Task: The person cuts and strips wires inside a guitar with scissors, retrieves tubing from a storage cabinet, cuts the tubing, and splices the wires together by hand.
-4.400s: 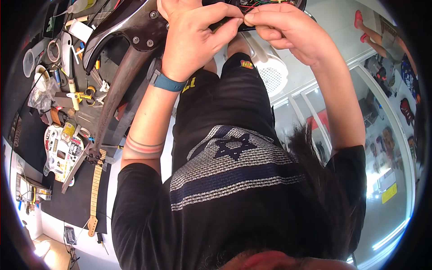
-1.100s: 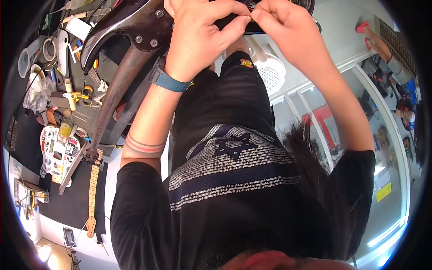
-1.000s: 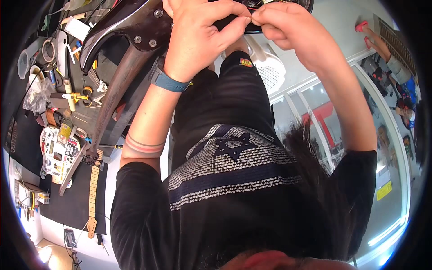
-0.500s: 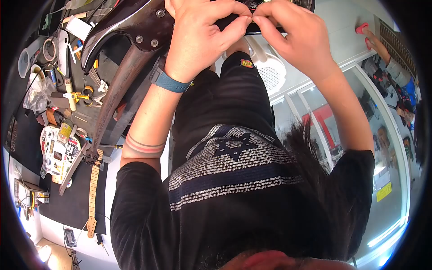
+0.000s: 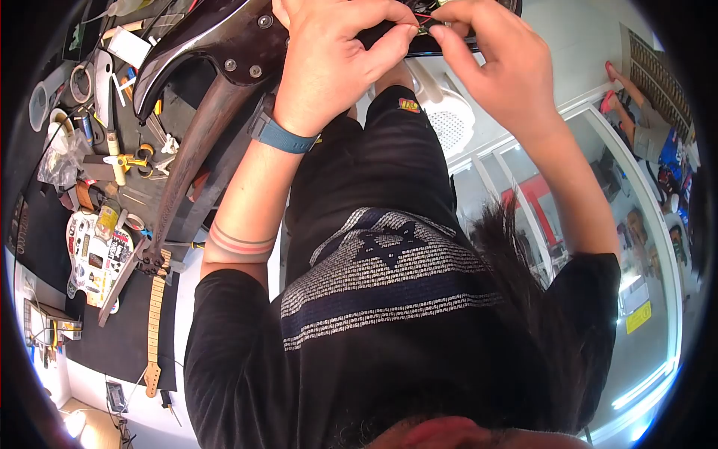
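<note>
My left hand (image 5: 336, 60) is closed in a pinch, thumb and index tip together on a thin wire. Opposite it, my right hand (image 5: 497, 63) has its thumb and index curled around thin wires (image 5: 423, 16), red and dark, that run between the two hands. Just where the fingertips meet the wires, fine detail is too small to make out. Beneath and beyond both hands lies a glossy dark electric guitar body (image 5: 232, 37), back side up, with metal screw ferrules. Its dark wooden neck (image 5: 196, 142) points toward the lower left. A watch (image 5: 283, 135) is on my left wrist.
On the workbench at left lie yellow-handled scissors (image 5: 138, 161), a tape roll (image 5: 81, 81) and several tools. A sticker-covered guitar body (image 5: 93, 258) and a loose maple neck (image 5: 155, 322) lie lower. A white perforated stool (image 5: 452, 123) stands below; another person (image 5: 651, 142) is behind glass doors.
My right hand has moved slightly right, away from the left fingertips, and its finger and thumb have parted a little. Red wire now shows between the hands. The other person has shifted.
</note>
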Demonstrator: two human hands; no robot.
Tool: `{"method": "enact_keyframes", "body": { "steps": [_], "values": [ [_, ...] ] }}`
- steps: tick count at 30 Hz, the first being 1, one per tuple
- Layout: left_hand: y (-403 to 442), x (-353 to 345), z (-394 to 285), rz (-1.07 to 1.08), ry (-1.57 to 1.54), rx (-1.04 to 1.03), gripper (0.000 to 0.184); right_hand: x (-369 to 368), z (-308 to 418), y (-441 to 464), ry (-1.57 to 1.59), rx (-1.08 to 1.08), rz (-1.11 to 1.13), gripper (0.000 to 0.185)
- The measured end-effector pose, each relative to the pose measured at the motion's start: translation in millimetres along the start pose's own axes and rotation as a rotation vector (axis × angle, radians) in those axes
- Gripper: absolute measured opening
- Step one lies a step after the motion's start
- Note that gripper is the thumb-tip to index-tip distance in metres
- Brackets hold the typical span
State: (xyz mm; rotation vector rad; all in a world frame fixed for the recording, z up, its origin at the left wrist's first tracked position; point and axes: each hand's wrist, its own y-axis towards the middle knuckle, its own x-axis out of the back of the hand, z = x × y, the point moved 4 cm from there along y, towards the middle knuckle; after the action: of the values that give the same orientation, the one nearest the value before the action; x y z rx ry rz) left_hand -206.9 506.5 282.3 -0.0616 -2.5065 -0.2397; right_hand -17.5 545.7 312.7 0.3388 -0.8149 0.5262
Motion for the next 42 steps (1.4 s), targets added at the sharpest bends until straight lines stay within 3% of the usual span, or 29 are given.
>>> {"method": "enact_keyframes", "body": {
  "steps": [2, 7, 10, 13, 16, 19, 22, 23, 25, 28, 33, 37, 42],
  "values": [
    [0, -1, 1, 0.011, 0.016, -0.009, 0.008, -1, 3, -2, -0.120, 0.232, -0.027, 0.015],
    [0, 0, -1, 0.011, -0.011, -0.001, 0.008, -4, 5, 1, -0.241, 0.365, 0.010, 0.018],
    [0, -1, 1, 0.014, 0.001, -0.014, 0.008, -9, -4, 0, -0.172, 0.280, 0.070, 0.017],
    [-1, -2, 2, 0.008, 0.020, -0.029, 0.008, -13, -5, 2, 0.008, -0.076, 0.176, 0.014],
    [-3, -3, 1, 0.010, 0.040, -0.042, 0.009, -8, 2, 16, 0.281, -0.621, 0.444, 0.018],
    [-2, -4, 1, 0.015, 0.048, -0.057, 0.009, -21, -16, 6, 0.375, -0.463, 0.383, 0.022],
    [-2, -4, 2, 0.006, 0.022, -0.044, 0.008, -9, -3, 9, 0.484, -0.760, 0.485, 0.018],
    [-2, -3, 2, 0.004, 0.016, -0.039, 0.008, -4, 2, 10, 0.410, -0.758, 0.423, 0.015],
    [1, 0, -3, 0.024, 0.015, -0.004, 0.008, 4, 9, 12, 0.265, -0.750, 0.298, 0.010],
    [4, 4, -11, 0.053, 0.011, 0.032, 0.008, 3, 7, 4, -0.157, 0.079, 0.121, 0.011],
    [1, -1, 0, 0.023, -0.031, 0.005, 0.007, -8, -3, 5, -0.223, 0.418, -0.008, 0.016],
    [1, -1, 3, 0.046, 0.008, -0.020, 0.008, -7, -4, 6, -0.246, 0.424, 0.061, 0.014],
    [-1, 0, 1, 0.021, -0.004, -0.011, 0.009, -9, -1, 12, -0.139, 0.150, 0.251, 0.009]
  ]
}}
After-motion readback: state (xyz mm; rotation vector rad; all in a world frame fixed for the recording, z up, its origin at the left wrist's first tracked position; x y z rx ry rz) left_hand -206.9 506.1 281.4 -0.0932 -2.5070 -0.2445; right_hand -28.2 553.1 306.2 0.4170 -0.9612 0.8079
